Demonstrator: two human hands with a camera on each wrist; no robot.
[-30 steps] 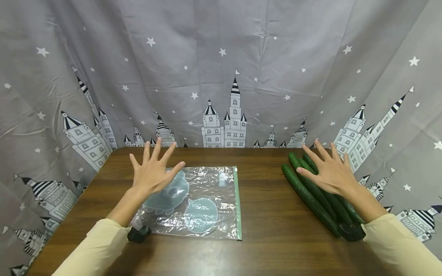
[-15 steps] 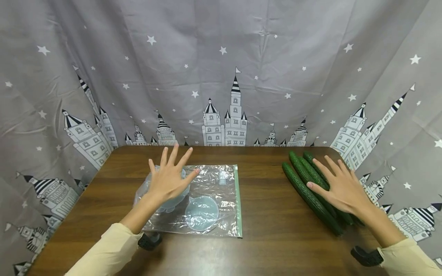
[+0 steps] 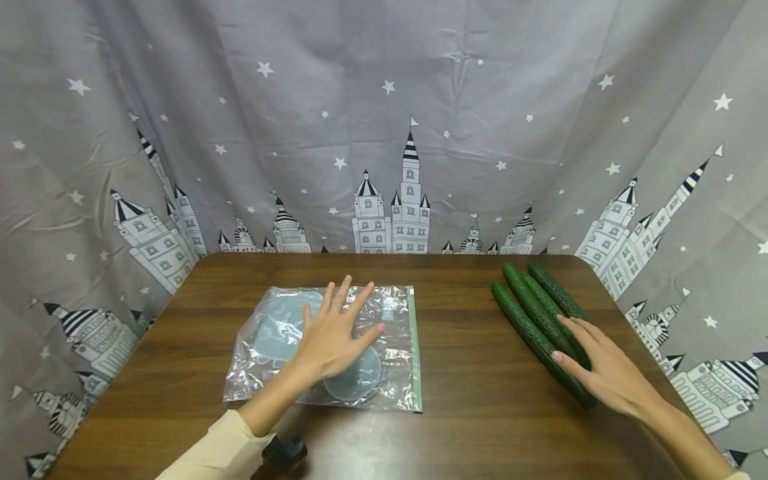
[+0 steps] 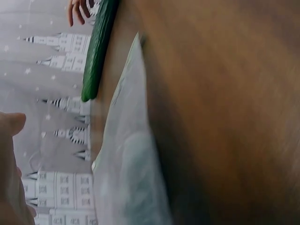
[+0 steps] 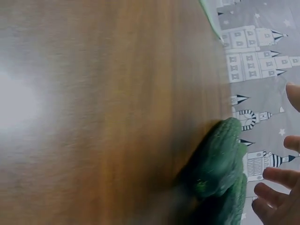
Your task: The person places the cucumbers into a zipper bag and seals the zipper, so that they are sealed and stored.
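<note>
My left hand (image 3: 333,340) has its fingers spread above a clear zip bag (image 3: 397,380) with a green strip along its right edge. Two pale blue, flat, translucent pieces lie in the bag: a larger wavy-edged piece (image 3: 277,327), and a round piece (image 3: 360,377) partly hidden by that hand. On the right, several long green cucumbers (image 3: 525,327) lie side by side at a slant. My right hand (image 3: 612,377) is over their near ends, fingers loosely extended; whether it touches them cannot be told. The right wrist view shows the cucumbers (image 5: 218,161) end-on beside the fingers.
The bag and cucumbers lie on a brown wooden table (image 3: 456,373). Behind it hangs a grey curtain (image 3: 372,80) printed with stars and castles, which also runs along both sides. A small clear label-like patch (image 3: 388,308) shows in the bag's upper right.
My left hand has moved right and nearer to me, from the bag's left part toward its middle. My right hand has moved right and down toward the cucumbers' near ends.
</note>
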